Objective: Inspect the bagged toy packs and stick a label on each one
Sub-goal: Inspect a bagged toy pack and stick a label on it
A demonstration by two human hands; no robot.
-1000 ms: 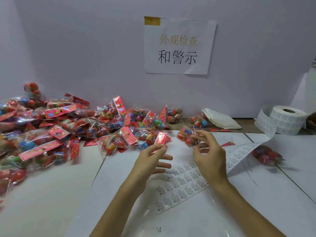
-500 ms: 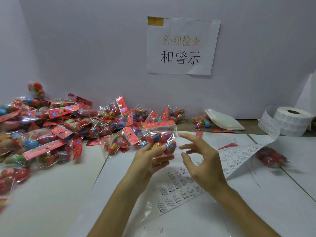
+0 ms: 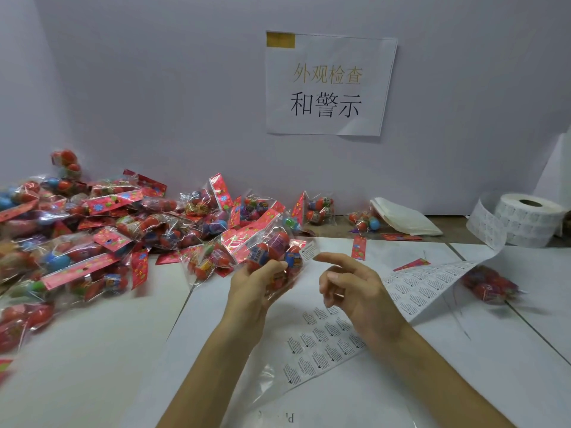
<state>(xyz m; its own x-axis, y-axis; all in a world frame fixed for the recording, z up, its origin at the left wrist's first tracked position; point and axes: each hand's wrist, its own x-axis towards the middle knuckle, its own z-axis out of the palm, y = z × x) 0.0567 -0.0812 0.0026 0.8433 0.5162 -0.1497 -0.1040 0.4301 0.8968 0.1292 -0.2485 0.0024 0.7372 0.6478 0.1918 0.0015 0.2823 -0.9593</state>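
Left hand [image 3: 251, 288] grips a clear plastic toy pack [image 3: 272, 246] with a red flowered header card and red-blue capsules, held just above the white table [image 3: 92, 350], centre. A small white printed label [image 3: 309, 251] sits at the pack's right edge. Right hand [image 3: 355, 288] is loose and holds nothing, its index fingertip just beside the label. The step looks like label application, though I can't tell if the label is stuck yet. Next move likely calls for pressing it flat, then setting the pack apart from the heap of packs [image 3: 92, 230] at left.

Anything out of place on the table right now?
Loose red cards lie bagless beside the label strip, which looks odd. A lone pack sits at right, apart from the pile.
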